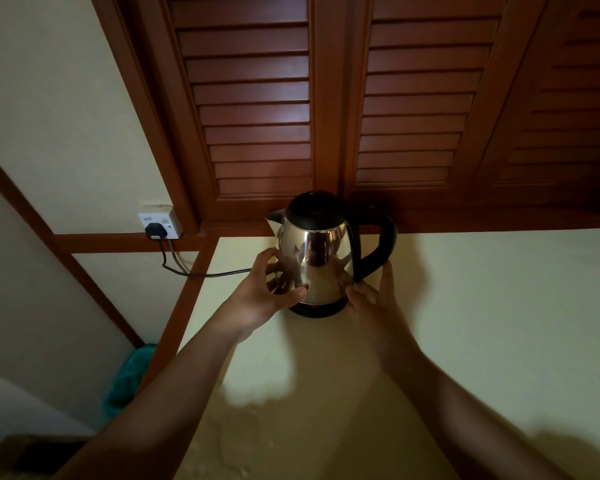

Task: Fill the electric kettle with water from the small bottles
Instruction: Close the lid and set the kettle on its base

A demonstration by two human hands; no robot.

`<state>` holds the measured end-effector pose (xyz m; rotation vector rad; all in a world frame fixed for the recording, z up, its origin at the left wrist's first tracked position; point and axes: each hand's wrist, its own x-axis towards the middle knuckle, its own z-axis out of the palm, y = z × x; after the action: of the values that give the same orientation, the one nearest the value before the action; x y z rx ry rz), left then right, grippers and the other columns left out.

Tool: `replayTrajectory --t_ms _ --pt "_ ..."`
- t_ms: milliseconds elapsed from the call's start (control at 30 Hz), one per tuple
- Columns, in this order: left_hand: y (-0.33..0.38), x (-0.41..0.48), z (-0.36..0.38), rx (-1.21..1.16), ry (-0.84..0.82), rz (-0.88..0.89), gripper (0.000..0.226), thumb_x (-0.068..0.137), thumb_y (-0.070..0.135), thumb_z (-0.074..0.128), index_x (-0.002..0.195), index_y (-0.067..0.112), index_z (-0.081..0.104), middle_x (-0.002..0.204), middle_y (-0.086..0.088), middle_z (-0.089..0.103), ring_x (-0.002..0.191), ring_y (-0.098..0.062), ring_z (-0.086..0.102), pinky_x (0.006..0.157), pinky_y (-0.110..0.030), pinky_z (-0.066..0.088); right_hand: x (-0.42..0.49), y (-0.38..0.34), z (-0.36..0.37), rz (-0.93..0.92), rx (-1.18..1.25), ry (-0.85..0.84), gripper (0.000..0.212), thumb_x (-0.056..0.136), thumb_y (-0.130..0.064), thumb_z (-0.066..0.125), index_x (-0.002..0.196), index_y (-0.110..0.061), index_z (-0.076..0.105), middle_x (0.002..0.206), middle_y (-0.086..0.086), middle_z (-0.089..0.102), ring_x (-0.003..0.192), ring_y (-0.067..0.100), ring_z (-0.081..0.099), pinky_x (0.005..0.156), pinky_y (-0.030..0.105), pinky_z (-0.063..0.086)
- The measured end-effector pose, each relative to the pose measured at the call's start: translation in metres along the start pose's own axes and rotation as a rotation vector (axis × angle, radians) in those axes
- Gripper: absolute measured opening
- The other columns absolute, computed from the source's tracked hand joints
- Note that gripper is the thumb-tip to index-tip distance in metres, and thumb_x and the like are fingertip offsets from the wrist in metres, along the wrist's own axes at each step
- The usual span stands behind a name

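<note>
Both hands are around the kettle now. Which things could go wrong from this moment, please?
1. The cord runs from the plug in the wall socket toward the kettle; lifting the kettle with its base could pull it tight.
2. The left hand and right hand press smooth steel, not the handle; that grip may slip.
3. The lid looks closed, and no bottles are in view.

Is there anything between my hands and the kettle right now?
Nothing visible. The left hand and right hand sit at either side of the shiny steel kettle with black lid and handle, low on its body; the cream counter around it holds nothing else.
</note>
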<state>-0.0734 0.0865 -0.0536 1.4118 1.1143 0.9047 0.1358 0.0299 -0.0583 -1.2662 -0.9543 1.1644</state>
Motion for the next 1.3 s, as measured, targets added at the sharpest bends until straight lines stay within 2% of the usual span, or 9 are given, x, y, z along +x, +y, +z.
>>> replayTrajectory --t_ms 367,533,667,733,833,900,1000,1133,1300 --pt "-0.005 0.001 0.007 -0.04 0.102 0.039 0.067 0.078 0.011 0.092 0.117 0.045 0.049 0.118 0.005 0.059 0.121 -0.016 0.061 0.088 -0.017 0.052 0.008 -0.004 -0.007 -0.006 -0.023 -0.042 0.102 0.092 -0.023 0.073 0.157 -0.045 -0.002 0.1 -0.016 0.077 0.111 0.006 0.069 0.111 0.047 0.044" --pt "-0.008 0.003 0.006 -0.01 0.109 0.052 0.066 0.078 0.015 0.092 0.113 0.052 0.052 0.121 0.005 0.061 0.125 -0.019 0.062 0.096 -0.025 0.054 0.007 -0.005 -0.01 0.012 -0.001 -0.073 0.101 0.091 -0.018 0.073 0.158 -0.041 0.0 0.108 -0.009 0.076 0.113 0.01 0.068 0.112 0.047 0.043" --pt "-0.008 0.005 0.002 0.032 0.075 0.017 0.078 0.074 0.027 0.095 0.133 0.047 0.047 0.134 0.004 0.059 0.129 -0.017 0.061 0.11 -0.037 0.051 0.008 -0.004 -0.011 0.009 0.011 -0.084 0.102 0.087 -0.023 0.076 0.156 -0.043 0.003 0.114 -0.006 0.076 0.115 0.011 0.068 0.114 0.051 0.04" --pt "-0.008 0.004 0.0 0.032 0.058 -0.003 0.091 0.068 0.035 0.096 0.141 0.045 0.043 0.141 0.002 0.056 0.127 -0.014 0.062 0.112 -0.04 0.051 0.007 -0.006 -0.01 0.016 0.019 -0.086 0.111 0.073 -0.038 0.082 0.154 -0.047 0.006 0.116 -0.006 0.075 0.116 0.01 0.067 0.114 0.052 0.04" --pt "-0.005 -0.002 0.003 0.045 0.037 0.025 0.07 0.081 0.023 0.091 0.133 0.046 0.049 0.137 0.005 0.06 0.122 -0.009 0.066 0.112 -0.037 0.052 0.007 -0.006 -0.012 0.008 -0.058 -0.076 0.108 0.071 -0.041 0.077 0.152 -0.051 0.007 0.119 -0.009 0.073 0.118 0.01 0.065 0.113 0.053 0.04" --pt "-0.005 -0.007 0.006 0.091 0.028 0.085 0.046 0.088 0.016 0.084 0.117 0.039 0.057 0.126 0.001 0.067 0.121 -0.014 0.068 0.111 -0.036 0.052 0.004 -0.006 -0.014 0.006 -0.104 -0.073 0.098 0.09 -0.02 0.068 0.157 -0.041 0.0 0.117 -0.015 0.071 0.111 0.001 0.066 0.109 0.04 0.045" --pt "-0.008 -0.017 0.014 0.056 0.075 0.158 0.039 0.092 0.012 0.079 0.12 0.03 0.06 0.121 0.0 0.07 0.122 -0.017 0.069 0.108 -0.035 0.052 -0.004 -0.006 -0.016 -0.001 -0.114 -0.091 0.088 0.1 -0.003 0.057 0.159 -0.027 -0.004 0.122 -0.014 0.066 0.085 -0.024 0.061 0.076 0.005 0.046" --pt "-0.015 -0.02 0.02 0.111 0.131 0.185 0.041 0.097 0.01 0.072 0.132 0.024 0.055 0.12 0.014 0.07 0.119 -0.005 0.069 0.109 -0.031 0.052 -0.012 -0.009 -0.014 0.013 -0.168 -0.124 0.091 0.101 -0.01 0.059 0.159 -0.027 -0.009 0.092 -0.047 0.059 0.078 -0.037 0.05 0.066 -0.005 0.038" --pt "-0.018 -0.014 0.014 0.171 0.147 0.127 0.059 0.097 0.017 0.072 0.144 0.042 0.047 0.126 0.024 0.066 0.12 0.004 0.066 0.108 -0.026 0.049 -0.012 -0.009 -0.013 -0.002 -0.152 -0.155 0.095 0.1 -0.009 0.06 0.159 -0.025 -0.012 0.1 -0.044 0.061 0.08 -0.037 0.05 0.063 -0.008 0.037"
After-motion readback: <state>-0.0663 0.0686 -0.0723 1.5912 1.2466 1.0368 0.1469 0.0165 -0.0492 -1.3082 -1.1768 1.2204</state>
